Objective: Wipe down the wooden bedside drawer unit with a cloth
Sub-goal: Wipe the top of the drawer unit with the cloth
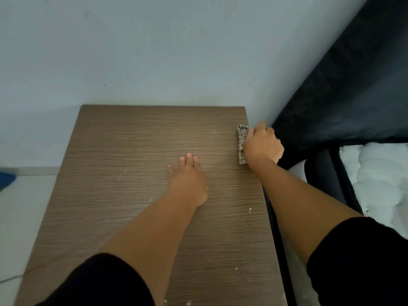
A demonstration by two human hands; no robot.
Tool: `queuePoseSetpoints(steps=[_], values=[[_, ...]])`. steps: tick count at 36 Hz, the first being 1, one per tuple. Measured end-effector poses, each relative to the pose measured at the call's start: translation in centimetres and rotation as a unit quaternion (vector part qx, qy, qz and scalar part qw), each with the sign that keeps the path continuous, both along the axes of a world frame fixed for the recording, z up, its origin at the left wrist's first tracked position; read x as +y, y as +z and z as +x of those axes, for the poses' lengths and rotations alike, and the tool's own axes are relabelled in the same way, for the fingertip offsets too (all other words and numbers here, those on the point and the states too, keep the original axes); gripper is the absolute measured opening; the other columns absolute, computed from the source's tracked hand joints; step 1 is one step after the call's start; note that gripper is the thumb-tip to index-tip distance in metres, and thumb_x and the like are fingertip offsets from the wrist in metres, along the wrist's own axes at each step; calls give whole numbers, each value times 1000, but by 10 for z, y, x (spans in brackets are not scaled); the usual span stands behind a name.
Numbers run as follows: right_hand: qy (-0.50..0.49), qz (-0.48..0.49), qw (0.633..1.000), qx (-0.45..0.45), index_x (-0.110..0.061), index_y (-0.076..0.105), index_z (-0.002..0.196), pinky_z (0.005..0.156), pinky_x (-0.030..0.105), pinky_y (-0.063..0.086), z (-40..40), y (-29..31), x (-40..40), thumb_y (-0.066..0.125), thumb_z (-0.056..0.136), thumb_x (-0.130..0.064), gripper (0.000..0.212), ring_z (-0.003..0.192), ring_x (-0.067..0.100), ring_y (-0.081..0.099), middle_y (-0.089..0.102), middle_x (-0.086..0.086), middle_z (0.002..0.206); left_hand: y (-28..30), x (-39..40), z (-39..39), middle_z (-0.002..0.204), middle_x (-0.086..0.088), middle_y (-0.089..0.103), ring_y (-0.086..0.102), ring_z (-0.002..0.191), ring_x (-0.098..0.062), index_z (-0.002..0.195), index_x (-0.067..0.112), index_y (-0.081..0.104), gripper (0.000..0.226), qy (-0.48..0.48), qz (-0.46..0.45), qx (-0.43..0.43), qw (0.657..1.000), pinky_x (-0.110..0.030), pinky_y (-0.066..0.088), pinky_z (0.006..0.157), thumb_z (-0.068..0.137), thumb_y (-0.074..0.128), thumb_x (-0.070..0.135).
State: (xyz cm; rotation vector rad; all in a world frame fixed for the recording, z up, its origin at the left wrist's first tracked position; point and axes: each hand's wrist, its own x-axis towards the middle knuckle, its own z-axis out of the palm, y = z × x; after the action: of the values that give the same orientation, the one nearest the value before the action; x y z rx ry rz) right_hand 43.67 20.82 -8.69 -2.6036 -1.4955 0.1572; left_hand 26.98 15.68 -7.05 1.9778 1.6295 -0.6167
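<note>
Wood grain fills the middle of the view: the top of the drawer unit (123,173) stands against the pale wall (154,51). The left hand (188,181) lies flat on the top, near its centre, fingers open and spread, holding nothing. From this hand, the checked cloth (241,141) is at about two o'clock, at the right edge of the top. The right hand (261,144) is closed around the cloth and presses it on the wood; only the left part of the cloth shows beside the knuckles. Small white crumbs (250,210) lie on the top, at about five o'clock from the left hand. Beyond the right edge are a dark headboard (344,89) and a white mattress (382,173).
</note>
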Motion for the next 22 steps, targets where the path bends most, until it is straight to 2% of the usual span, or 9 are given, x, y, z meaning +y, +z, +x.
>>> queuePoseSetpoints(steps=[4, 9, 12, 15, 18, 22], values=[[59, 32, 998, 15, -12, 46, 124, 65, 33, 35, -36, 18, -2, 33, 100, -46, 44, 100, 35, 58, 54, 12, 120, 1, -11, -35, 159, -2, -19, -16, 147, -21, 149, 11, -17, 67, 46, 38, -45, 997, -47, -1, 120, 103, 27, 30], [140, 28, 989, 37, -15, 41, 131, 64, 32, 37, -110, 30, -7, 40, 89, -63, 64, 101, 33, 60, 53, 9, 122, -3, -40, -108, 157, -4, -23, -18, 146, -20, 148, 10, -21, 65, 139, 90, -13, 986, -43, -2, 120, 103, 22, 31], [180, 22, 982, 59, -16, 39, 132, 65, 32, 37, -159, 33, -11, 44, 89, -60, 62, 101, 32, 60, 52, 8, 124, -4, -53, -153, 159, -7, -19, -15, 147, -22, 149, 7, -18, 67, 198, 88, 18, 976, -45, 2, 120, 103, 23, 32], [229, 23, 969, 86, -18, 37, 133, 65, 32, 40, -211, 32, -18, 43, 92, -54, 55, 97, 33, 62, 51, 8, 123, 0, -67, -191, 159, -9, -18, -12, 148, -25, 149, 4, -19, 70, 241, 45, 71, 967, -48, 3, 119, 102, 23, 35], [276, 8, 956, 102, -24, 31, 140, 65, 33, 42, -264, 29, -28, 37, 97, -49, 50, 94, 33, 62, 47, 11, 128, 2, -79, -217, 158, -9, -22, -13, 147, -25, 148, 4, -22, 73, 236, -3, 103, 966, -50, 3, 118, 101, 23, 39], [315, -9, 943, 111, -28, 32, 141, 70, 36, 46, -307, 22, -33, 36, 99, -43, 44, 95, 34, 62, 47, 12, 127, 1, -85, -223, 156, -10, -26, -15, 147, -24, 147, 4, -24, 76, 202, -2, 101, 974, -52, 3, 117, 101, 24, 42]])
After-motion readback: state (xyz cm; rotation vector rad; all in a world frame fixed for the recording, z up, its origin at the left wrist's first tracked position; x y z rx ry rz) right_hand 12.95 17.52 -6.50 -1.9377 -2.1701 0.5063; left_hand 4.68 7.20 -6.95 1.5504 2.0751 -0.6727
